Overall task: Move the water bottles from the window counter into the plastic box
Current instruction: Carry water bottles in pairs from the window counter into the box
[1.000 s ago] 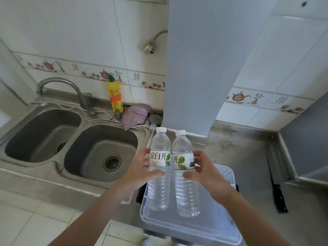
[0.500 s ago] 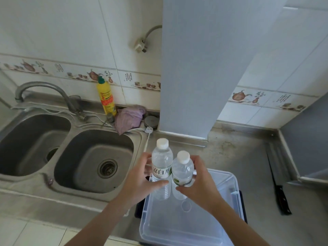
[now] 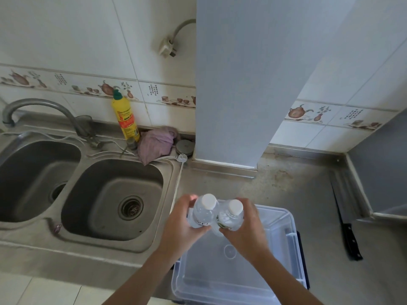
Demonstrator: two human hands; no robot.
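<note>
1. Right now your left hand (image 3: pixel 182 223) grips one water bottle (image 3: pixel 206 213), fingers curled round its body, and your right hand (image 3: pixel 246 230) grips a second water bottle (image 3: pixel 231 216) the same way; the two bottles touch side by side, upright, caps toward the camera.
2. Both bottles sit low centre of the frame, over the far left corner of the plastic box (image 3: pixel 288 238). Their bases look to be down inside its walls, but you cannot tell from this angle whether they rest on the floor of the box or hang just above it.
3. Judged from this, the carrying part for this pair is nearly done; what is left is to set them down and let go.
4. No other bottle shows inside the box, so these look like the first to go in.
5. How many bottles remain on the window counter cannot be told: it is out of view. The table (image 3: pixel 286 194) around the box shows none.
6. Elsewhere, a double sink (image 3: pixel 105 194) fills the left of the frame, with a yellow detergent bottle (image 3: pixel 125 119) and a purple cloth (image 3: pixel 156 144) behind it, and a black-handled knife (image 3: pixel 350 238) lies on the table at the right, well apart from the box.
</note>
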